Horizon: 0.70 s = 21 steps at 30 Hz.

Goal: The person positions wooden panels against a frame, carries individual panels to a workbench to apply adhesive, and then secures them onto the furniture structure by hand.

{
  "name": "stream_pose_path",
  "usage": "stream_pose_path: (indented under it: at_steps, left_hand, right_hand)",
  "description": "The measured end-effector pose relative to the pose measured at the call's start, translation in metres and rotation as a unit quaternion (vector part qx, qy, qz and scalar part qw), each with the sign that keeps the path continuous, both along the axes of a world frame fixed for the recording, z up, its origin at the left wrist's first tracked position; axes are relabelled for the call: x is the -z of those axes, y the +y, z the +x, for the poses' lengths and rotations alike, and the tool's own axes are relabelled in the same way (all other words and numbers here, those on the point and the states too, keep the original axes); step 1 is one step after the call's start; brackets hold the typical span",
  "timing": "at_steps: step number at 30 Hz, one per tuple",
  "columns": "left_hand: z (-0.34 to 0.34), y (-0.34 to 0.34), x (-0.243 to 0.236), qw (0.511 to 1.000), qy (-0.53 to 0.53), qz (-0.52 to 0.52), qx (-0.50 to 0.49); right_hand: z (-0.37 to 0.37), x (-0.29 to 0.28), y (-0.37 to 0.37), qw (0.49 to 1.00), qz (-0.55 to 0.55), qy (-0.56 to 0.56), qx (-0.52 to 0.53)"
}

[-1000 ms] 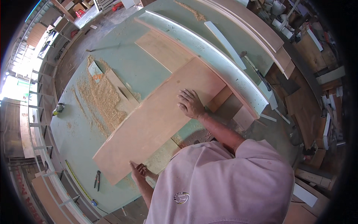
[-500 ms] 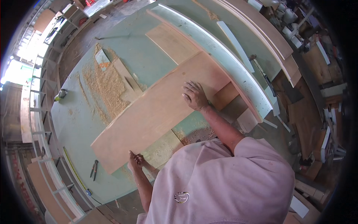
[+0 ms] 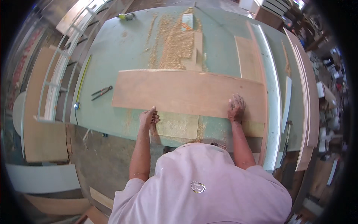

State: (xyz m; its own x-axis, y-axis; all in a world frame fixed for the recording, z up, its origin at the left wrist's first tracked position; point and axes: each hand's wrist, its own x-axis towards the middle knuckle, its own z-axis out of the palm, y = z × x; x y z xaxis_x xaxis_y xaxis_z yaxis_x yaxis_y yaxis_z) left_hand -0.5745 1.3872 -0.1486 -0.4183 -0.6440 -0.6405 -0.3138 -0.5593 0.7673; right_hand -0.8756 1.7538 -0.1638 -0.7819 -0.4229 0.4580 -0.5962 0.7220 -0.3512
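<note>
A long, flat reddish-brown wooden board lies crosswise on the green table, its right end against a long upright strip. My left hand is closed at the board's near edge, left of its middle. The thumb rests on the edge and the other fingers are curled, partly hidden. My right hand lies open on the board near its right end, fingers spread and pointing away from me. A paler panel dusted with shavings shows beneath the near edge.
Pincers and a tape measure lie to the left. Wood shavings are heaped beyond the board. A long white-edged piece, a hammer and stacked boards run along the right. A green-and-black tool sits far left.
The view has turned, so the board now runs level across it. My right hand has drawn toward the board's near edge. My left hand stays at that edge.
</note>
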Motion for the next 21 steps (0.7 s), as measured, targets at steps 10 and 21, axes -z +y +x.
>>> stream_pose_path:
  at_steps: [10,21]
  left_hand:
    - [0.168,0.037,0.012,0.94,-0.087,-0.092,-0.316]
    - [0.255,-0.103,0.075,0.875,-0.003,0.048,-0.482]
  right_hand:
    - [-0.001,0.008,0.008,0.999,0.018,0.038,-0.03]
    - [0.021,0.012,0.008,0.99,0.125,0.023,0.064]
